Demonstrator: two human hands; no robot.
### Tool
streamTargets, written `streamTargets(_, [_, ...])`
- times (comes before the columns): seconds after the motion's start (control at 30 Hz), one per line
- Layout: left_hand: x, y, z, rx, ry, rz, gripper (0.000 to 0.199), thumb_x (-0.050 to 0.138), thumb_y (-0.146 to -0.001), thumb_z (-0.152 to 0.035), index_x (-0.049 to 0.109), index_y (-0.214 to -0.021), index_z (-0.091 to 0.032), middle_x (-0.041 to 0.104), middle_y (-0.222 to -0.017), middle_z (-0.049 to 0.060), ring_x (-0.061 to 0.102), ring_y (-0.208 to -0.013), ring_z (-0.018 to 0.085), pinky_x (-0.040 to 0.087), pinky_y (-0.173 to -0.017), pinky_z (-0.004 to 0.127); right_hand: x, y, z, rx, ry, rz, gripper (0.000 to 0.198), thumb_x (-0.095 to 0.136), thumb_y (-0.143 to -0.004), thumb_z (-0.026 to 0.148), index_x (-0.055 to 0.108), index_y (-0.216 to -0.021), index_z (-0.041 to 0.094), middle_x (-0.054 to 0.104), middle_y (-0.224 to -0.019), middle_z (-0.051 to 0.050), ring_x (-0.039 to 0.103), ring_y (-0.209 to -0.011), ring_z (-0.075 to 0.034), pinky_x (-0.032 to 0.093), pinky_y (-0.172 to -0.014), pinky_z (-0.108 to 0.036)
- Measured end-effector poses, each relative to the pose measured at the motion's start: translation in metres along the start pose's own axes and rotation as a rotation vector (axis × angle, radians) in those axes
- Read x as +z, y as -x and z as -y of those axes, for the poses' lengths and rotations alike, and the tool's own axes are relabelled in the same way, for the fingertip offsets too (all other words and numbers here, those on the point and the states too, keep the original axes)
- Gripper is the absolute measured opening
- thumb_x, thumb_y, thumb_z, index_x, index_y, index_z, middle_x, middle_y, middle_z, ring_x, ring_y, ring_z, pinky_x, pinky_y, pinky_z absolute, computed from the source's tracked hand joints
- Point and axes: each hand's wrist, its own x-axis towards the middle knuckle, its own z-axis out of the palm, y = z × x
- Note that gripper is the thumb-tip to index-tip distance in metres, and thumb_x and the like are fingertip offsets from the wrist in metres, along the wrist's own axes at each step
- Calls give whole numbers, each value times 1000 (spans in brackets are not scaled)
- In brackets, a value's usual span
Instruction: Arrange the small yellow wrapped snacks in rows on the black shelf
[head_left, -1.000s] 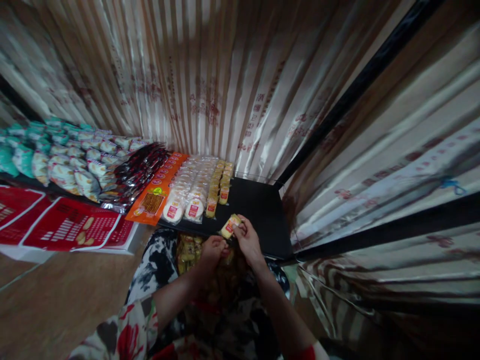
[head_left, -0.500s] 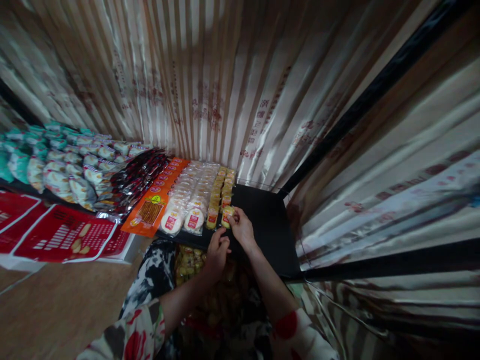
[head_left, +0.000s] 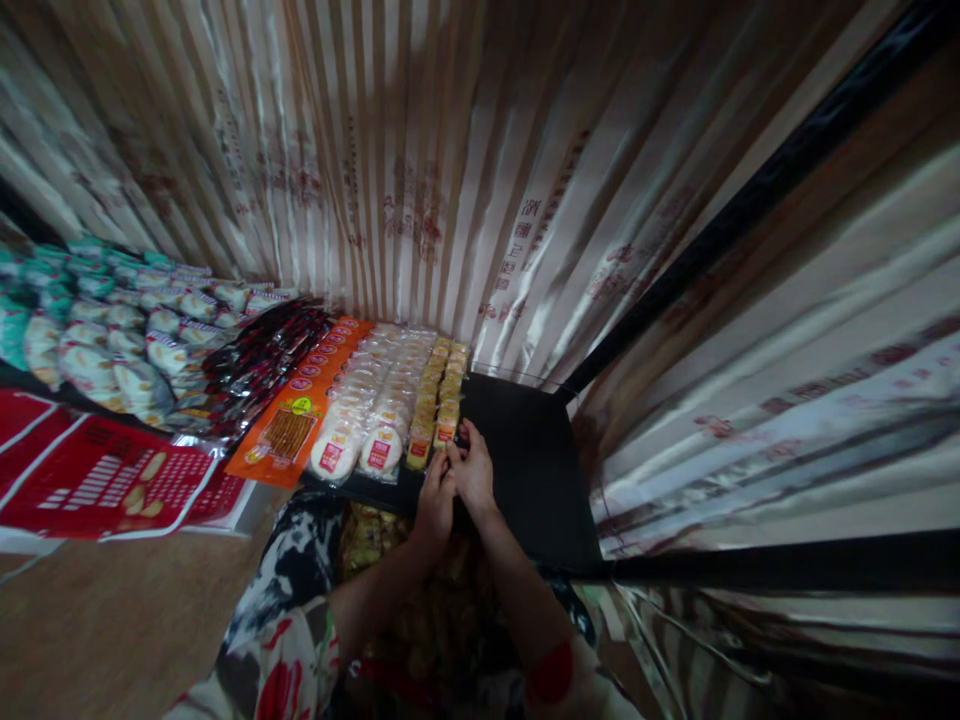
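Observation:
Two rows of small yellow snack packets (head_left: 420,440) lie on the right part of the black shelf (head_left: 536,470). At the front of the right-hand row, my right hand (head_left: 472,472) has its fingers closed at the lower right side of a yellow snack packet (head_left: 445,428), partly covering it. My left hand (head_left: 435,500) is just below, with curled fingers close to the packet's lower edge and to my right fingertips. What the left fingers hold, if anything, is hidden. Below the shelf, a heap of yellow-wrapped packets (head_left: 371,535) rests at my lap, in shadow.
Left of the yellow rows lie clear-wrapped round white crackers (head_left: 334,452), an orange packet (head_left: 289,425), dark wrapped sticks (head_left: 262,365) and white-and-green bags (head_left: 139,380). A red printed box (head_left: 97,480) stands below them. Striped curtain (head_left: 420,150) and black frame bars (head_left: 675,265) close off the back and right.
My left hand has moved up until it meets my right hand at the front packet. My right hand has shifted slightly down, and the view has tilted a little.

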Motion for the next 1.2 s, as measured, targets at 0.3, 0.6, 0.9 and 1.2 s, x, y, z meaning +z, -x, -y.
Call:
streamTargets(0.3, [1, -9, 4, 14, -49, 22, 47, 45, -81, -29, 49, -125, -13, 39, -140, 8, 34, -130, 20, 23, -110, 33, 0, 4, -8, -97, 192, 45, 46, 44, -77, 24, 53, -121, 17, 57, -121, -9, 49, -110, -22, 42, -93, -36])
streamTargets(0.6, [-16, 35, -15, 228, -363, 61, 33, 41, -80, -24, 60, -105, -14, 61, -111, 9, 55, -104, 17, 40, -95, 31, -16, 54, 8, -87, 90, -141, 40, 40, -81, 26, 53, -116, 13, 59, -113, -12, 53, -104, -21, 43, -91, -37])
streamTargets(0.9, [-48, 89, 33, -16, -794, 346, 34, 38, -80, -16, 57, -109, -16, 62, -111, 8, 56, -103, 17, 39, -93, 28, -39, 151, -24, -23, 214, 96, 29, 37, -84, 21, 63, -96, 17, 68, -96, -9, 62, -92, -18, 46, -86, -31])
streamTargets(1.2, [-33, 79, 59, -267, -857, 340, 51, 41, -74, -9, 47, -124, -18, 54, -127, 7, 46, -118, 18, 31, -102, 29, -33, 165, -42, 164, 470, 435, 50, 35, -76, 4, 55, -120, 15, 62, -117, -12, 56, -110, -19, 39, -95, -29])
